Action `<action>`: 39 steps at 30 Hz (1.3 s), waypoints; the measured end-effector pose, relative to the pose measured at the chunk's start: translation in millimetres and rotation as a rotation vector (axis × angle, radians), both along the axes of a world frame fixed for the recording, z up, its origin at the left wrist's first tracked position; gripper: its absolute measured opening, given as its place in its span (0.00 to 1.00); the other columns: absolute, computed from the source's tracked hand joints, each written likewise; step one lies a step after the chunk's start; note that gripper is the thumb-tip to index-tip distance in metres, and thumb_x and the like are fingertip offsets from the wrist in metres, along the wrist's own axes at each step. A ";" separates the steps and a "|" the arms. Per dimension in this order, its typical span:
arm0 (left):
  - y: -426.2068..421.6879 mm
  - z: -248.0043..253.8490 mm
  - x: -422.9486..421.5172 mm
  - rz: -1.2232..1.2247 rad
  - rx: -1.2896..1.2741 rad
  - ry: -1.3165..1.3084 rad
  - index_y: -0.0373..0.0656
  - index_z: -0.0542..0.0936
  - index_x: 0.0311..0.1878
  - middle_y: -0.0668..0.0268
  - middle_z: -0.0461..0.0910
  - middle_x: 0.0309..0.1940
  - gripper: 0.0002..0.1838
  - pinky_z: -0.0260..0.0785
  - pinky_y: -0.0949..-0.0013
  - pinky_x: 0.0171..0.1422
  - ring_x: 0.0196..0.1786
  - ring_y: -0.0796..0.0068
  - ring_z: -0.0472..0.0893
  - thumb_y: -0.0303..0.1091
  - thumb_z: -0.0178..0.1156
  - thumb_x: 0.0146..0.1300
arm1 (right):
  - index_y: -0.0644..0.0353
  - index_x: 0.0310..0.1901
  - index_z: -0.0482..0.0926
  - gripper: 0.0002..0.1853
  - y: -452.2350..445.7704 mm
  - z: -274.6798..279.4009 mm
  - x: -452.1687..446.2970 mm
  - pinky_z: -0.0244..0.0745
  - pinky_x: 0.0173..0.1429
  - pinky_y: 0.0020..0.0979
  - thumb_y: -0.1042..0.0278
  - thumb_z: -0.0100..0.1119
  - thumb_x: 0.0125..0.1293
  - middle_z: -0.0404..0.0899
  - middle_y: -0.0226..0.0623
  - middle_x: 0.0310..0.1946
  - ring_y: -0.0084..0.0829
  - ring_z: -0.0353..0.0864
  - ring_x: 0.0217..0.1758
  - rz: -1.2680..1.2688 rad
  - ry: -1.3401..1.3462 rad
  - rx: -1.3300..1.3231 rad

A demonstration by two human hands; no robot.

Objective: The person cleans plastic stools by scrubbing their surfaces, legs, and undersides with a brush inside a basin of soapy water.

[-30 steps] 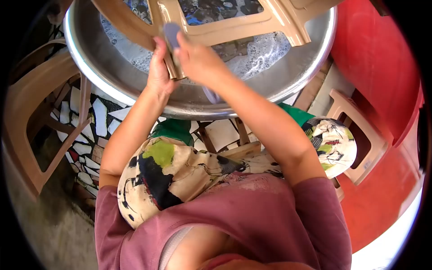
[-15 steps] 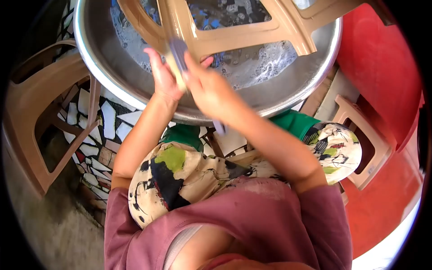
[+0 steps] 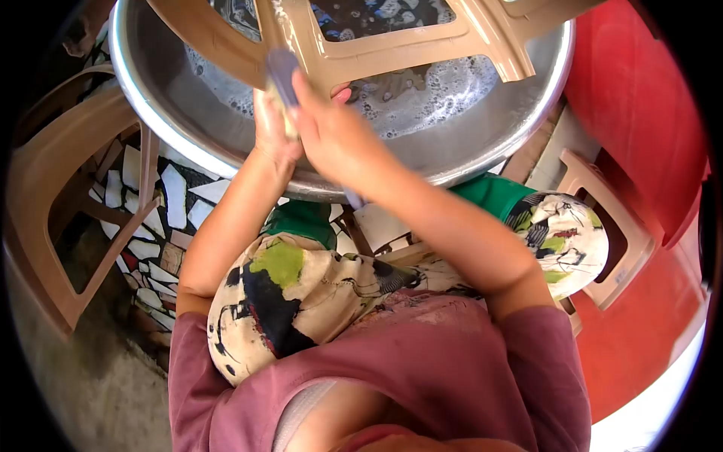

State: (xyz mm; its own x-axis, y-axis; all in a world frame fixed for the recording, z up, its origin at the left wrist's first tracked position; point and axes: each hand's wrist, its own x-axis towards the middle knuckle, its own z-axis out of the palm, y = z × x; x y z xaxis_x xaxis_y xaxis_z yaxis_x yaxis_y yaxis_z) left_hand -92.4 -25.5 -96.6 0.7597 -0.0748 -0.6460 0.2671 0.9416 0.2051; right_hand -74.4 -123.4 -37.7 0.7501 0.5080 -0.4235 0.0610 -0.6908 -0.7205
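Note:
A tan plastic chair (image 3: 392, 60), wet and shiny, lies over a large metal basin (image 3: 520, 135) holding sudsy water (image 3: 437, 98). My left hand (image 3: 273, 128) reaches under one narrow part of the chair and grips it, its fingertips showing on the far side. In my right hand (image 3: 335, 135) is a scrub brush (image 3: 282, 75) with a grey back and a pale bristle side. The brush is pressed along that same part of the chair, just above my left palm, and is blurred by motion.
Another tan chair (image 3: 71, 143) stands at the left on mosaic stone flooring (image 3: 175, 196). To the right are a red plastic surface (image 3: 633, 98) and part of a further tan chair (image 3: 640, 248). My knees sit close against the basin's near rim.
The brush and my right hand have shifted slightly up and left along the chair. My left hand's thumb, raised before, now lies closer in beside the brush. The whole view has tilted a little.

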 end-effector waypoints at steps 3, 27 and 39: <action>2.5 -9.6 3.5 0.046 0.092 0.014 0.38 0.64 0.65 0.42 0.70 0.58 0.38 0.71 0.44 0.59 0.54 0.39 0.75 0.62 0.37 0.66 | 0.62 0.68 0.60 0.26 10.7 -6.1 17.5 0.73 0.35 0.41 0.62 0.46 0.71 0.78 0.59 0.28 0.53 0.80 0.29 -0.095 0.052 0.004; -5.1 -13.0 5.1 0.091 0.187 0.204 0.44 0.69 0.59 0.61 0.77 0.48 0.34 0.76 0.55 0.46 0.45 0.61 0.80 0.65 0.40 0.67 | 0.63 0.68 0.58 0.32 27.3 -94.7 105.6 0.74 0.48 0.45 0.53 0.46 0.68 0.78 0.59 0.43 0.56 0.79 0.45 0.040 -0.080 -0.063; 10.8 -1.4 7.9 0.038 0.255 0.109 0.41 0.67 0.61 0.54 0.75 0.52 0.29 0.77 0.49 0.47 0.47 0.52 0.80 0.56 0.39 0.70 | 0.62 0.56 0.72 0.31 -102.1 -55.0 59.9 0.61 0.24 0.19 0.58 0.73 0.53 0.78 0.28 0.34 0.15 0.70 0.24 -0.616 0.434 0.323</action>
